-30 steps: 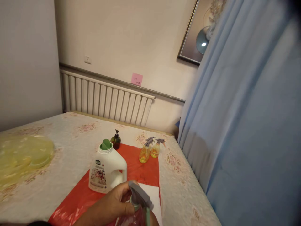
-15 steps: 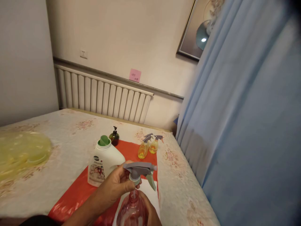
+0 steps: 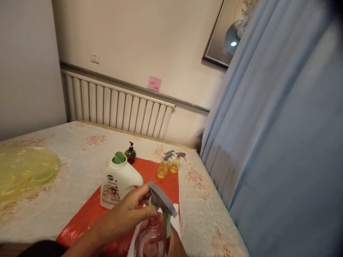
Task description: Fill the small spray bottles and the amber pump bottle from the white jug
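Observation:
My left hand (image 3: 134, 210) is closed around the collar of a grey spray head (image 3: 162, 200) with a pale green trigger. The spray head sits tilted at the mouth of a clear pink bottle (image 3: 151, 238); whether its collar is threaded on, I cannot tell. On the bottle's right side, my right hand (image 3: 175, 241) is wrapped round it, its fingers mostly hidden behind the bottle. Just beyond my left hand stands a white detergent jug (image 3: 118, 182) with a green spout in its open neck.
Two spray bottles with yellow liquid (image 3: 163, 169) stand on a red sheet (image 3: 148, 175). A dark green pump bottle (image 3: 130, 156) is behind the jug. Translucent yellow plastic (image 3: 26, 171) lies at left. A blue curtain (image 3: 268, 125) hangs along the right.
The spray head has turned and tipped, its nozzle swinging down and toward me. It now sits lower at the bottle's mouth. Both hands keep their grip.

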Tool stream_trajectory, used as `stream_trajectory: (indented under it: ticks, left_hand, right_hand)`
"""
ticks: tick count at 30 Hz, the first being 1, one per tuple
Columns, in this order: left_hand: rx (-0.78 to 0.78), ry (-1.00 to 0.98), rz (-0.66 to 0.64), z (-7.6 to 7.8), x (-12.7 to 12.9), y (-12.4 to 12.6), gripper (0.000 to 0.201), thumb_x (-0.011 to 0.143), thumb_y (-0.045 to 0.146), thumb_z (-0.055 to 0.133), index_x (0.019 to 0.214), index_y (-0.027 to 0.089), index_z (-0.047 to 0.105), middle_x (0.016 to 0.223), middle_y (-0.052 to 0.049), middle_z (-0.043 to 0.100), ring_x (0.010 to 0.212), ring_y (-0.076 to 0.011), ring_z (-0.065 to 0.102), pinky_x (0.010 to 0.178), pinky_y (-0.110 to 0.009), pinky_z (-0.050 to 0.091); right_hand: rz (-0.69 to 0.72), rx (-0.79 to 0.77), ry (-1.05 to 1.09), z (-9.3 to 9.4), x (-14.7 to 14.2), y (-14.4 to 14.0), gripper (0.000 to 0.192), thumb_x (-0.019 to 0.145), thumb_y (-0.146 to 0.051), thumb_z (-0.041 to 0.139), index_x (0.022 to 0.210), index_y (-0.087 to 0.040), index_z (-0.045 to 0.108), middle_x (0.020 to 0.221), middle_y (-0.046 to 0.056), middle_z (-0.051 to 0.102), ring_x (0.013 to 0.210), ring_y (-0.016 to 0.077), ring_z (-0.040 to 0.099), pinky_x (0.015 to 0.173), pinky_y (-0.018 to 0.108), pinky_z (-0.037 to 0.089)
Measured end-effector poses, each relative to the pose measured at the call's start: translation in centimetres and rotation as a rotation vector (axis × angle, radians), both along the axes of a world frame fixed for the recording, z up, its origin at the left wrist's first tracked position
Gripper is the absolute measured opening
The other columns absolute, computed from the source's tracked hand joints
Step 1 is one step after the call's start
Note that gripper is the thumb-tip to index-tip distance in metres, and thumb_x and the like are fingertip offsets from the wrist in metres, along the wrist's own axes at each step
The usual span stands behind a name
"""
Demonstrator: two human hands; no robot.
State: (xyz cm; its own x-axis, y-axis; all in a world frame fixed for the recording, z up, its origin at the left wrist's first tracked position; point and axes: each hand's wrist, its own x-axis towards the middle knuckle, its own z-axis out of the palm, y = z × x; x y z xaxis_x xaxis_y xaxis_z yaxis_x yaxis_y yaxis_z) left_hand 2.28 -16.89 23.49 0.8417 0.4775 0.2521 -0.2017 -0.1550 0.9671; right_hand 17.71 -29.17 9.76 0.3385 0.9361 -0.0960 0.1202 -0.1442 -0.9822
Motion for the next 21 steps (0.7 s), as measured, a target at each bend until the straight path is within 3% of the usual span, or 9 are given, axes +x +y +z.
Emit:
stream_trajectory:
  ticks: [6, 11, 15, 18, 21]
  left_hand:
    - [-0.008, 0.004, 0.044, 0.75, 0.05, -0.16, 0.009, 0.087, 0.027, 0.064, 0.095, 0.023, 0.065, 0.087, 0.003, 0.064, 0.084, -0.0168, 0.057, 0.077, -0.026, 0.045]
    - [0.118, 0.118, 0.019, 0.63, -0.05, 0.15, 0.015, 0.081, 0.020, 0.068, 0.096, 0.022, 0.068, 0.087, 0.003, 0.064, 0.085, -0.0181, 0.057, 0.075, -0.026, 0.044]
    - [0.052, 0.028, 0.045, 0.28, -0.03, 0.54, 0.018, 0.087, 0.024, 0.061, 0.104, 0.022, 0.066, 0.091, 0.002, 0.066, 0.087, -0.0186, 0.058, 0.079, -0.028, 0.045]
    - [0.065, 0.100, -0.021, 0.16, 0.08, 0.55, 0.011, 0.083, 0.021, 0.067, 0.093, 0.021, 0.068, 0.087, 0.003, 0.066, 0.083, -0.0176, 0.058, 0.073, -0.026, 0.044]
    - [-0.025, 0.031, 0.033, 0.15, 0.16, 0.57, 0.009, 0.082, 0.024, 0.069, 0.091, 0.021, 0.067, 0.086, 0.002, 0.066, 0.083, -0.0171, 0.058, 0.073, -0.026, 0.044]
  right_hand:
    - [0.030, 0.018, 0.004, -0.07, 0.09, 0.05, 0.112, 0.041, -0.033, 0.092, 0.142, -0.020, 0.047, 0.123, 0.013, 0.067, 0.107, 0.0365, 0.065, 0.092, 0.044, 0.052]
    - [0.109, 0.032, 0.014, -0.42, 0.55, 0.34, 0.105, 0.040, -0.038, 0.093, 0.136, -0.024, 0.052, 0.115, 0.010, 0.069, 0.108, 0.0371, 0.064, 0.090, 0.046, 0.052]
    - [0.132, 0.074, 0.014, -0.46, 0.44, 0.65, 0.100, 0.041, -0.041, 0.092, 0.132, -0.024, 0.054, 0.110, 0.008, 0.069, 0.106, 0.0368, 0.064, 0.087, 0.045, 0.053]
    - [0.147, 0.070, 0.023, -0.22, 0.43, 0.70, 0.101, 0.042, -0.044, 0.092, 0.133, -0.021, 0.053, 0.111, 0.009, 0.068, 0.103, 0.0352, 0.065, 0.088, 0.045, 0.053]
    - [0.137, 0.071, 0.030, 0.07, 0.46, 0.65, 0.104, 0.043, -0.044, 0.092, 0.136, -0.021, 0.050, 0.116, 0.011, 0.066, 0.107, 0.0345, 0.064, 0.091, 0.044, 0.052]
